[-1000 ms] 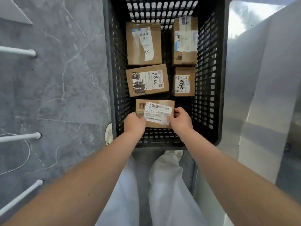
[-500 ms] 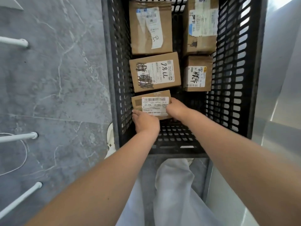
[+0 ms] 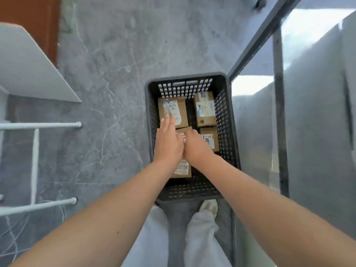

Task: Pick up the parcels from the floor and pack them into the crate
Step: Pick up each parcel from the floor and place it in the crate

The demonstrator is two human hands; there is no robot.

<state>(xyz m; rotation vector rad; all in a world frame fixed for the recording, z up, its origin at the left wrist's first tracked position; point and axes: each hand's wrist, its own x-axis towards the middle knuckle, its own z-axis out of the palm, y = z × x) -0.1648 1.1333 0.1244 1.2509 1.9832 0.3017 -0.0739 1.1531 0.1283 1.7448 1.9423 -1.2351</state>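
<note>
Head view. Crate [image 3: 185,76], black, on floor [image 3: 115,74]; holds five parcels. Far-left parcel [image 3: 173,110], far-right parcel [image 3: 205,110] and mid-right parcel [image 3: 211,138] lie flat. Mid-left parcel [image 3: 184,130] and near parcel [image 3: 183,168] are partly covered by arms. Left grip [image 3: 168,143]: above the parcels, fingers straight, holding nothing. Right grip [image 3: 195,146]: just beside it, fingers blurred, hold cannot be told.

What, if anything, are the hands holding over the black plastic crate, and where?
The left hand is flat, holding nothing. The right hand is blurred over a brown cardboard parcel; a hold cannot be told.
</note>
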